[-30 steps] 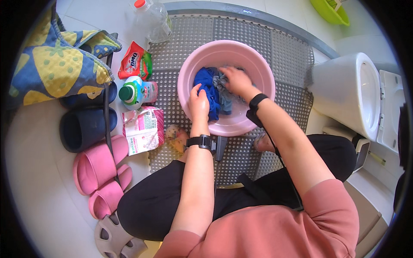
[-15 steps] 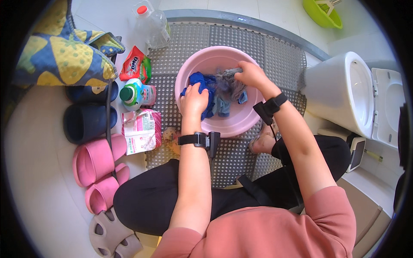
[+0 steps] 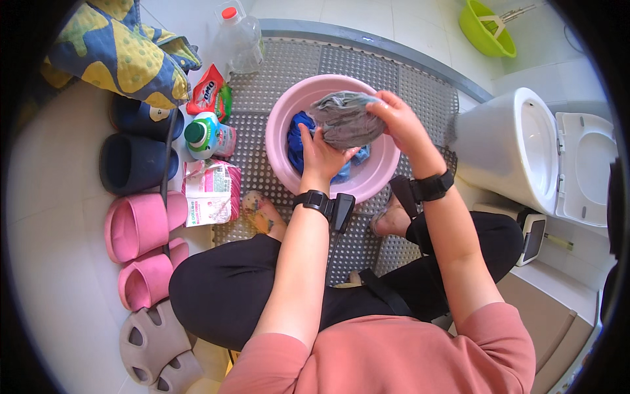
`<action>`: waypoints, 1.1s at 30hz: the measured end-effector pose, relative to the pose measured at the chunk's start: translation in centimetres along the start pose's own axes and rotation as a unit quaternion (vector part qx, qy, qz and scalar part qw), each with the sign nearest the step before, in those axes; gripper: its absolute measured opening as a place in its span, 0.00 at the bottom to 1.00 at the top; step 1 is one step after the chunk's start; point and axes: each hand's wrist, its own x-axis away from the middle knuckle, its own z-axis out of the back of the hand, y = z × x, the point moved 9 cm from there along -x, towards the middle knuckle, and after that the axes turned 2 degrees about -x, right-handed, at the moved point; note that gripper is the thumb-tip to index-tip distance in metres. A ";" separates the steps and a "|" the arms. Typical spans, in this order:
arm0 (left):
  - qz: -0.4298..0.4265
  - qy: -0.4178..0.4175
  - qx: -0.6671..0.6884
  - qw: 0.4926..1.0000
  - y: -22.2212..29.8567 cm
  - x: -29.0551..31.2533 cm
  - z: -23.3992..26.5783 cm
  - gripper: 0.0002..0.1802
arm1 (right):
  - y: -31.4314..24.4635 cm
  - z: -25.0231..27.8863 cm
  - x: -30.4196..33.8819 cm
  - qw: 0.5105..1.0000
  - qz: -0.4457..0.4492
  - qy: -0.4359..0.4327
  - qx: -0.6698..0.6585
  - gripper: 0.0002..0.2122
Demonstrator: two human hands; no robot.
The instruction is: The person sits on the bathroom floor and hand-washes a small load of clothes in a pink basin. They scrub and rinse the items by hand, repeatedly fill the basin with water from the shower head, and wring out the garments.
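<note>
A bunched grey cloth, wet-looking, is held up over the pink basin. My right hand grips its right end, fingers closed on the fabric. At the cloth's lower left edge is my left hand, its fingers and thumb spread apart and touching or close against the cloth. Below, inside the basin, lie a dark blue cloth on the left and a light blue cloth, partly hidden by my left hand and the grey cloth.
Left of the basin stand a green-capped bottle, a red pouch, a pink-and-white packet and a clear jug. Slippers line the left wall. A toilet is at right, a green basin far right.
My right hand has raised the grey cloth out of the basin's middle. My left hand has let go of the dark blue cloth and moved right to the grey one.
</note>
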 end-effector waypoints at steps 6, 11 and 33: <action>-0.029 -0.024 -0.063 0.997 -0.1 -2.0 -0.9 0.43 | 2.1 -1.4 0.7 0.925 0.200 0.127 0.296 0.20; -0.015 0.063 -0.062 0.996 -0.3 -1.9 1.1 0.35 | 3.1 -4.0 3.3 0.927 0.275 0.142 0.210 0.15; -0.017 0.052 -0.029 0.998 -0.8 -2.0 2.1 0.32 | 4.4 -1.2 0.2 0.953 0.127 0.177 0.209 0.09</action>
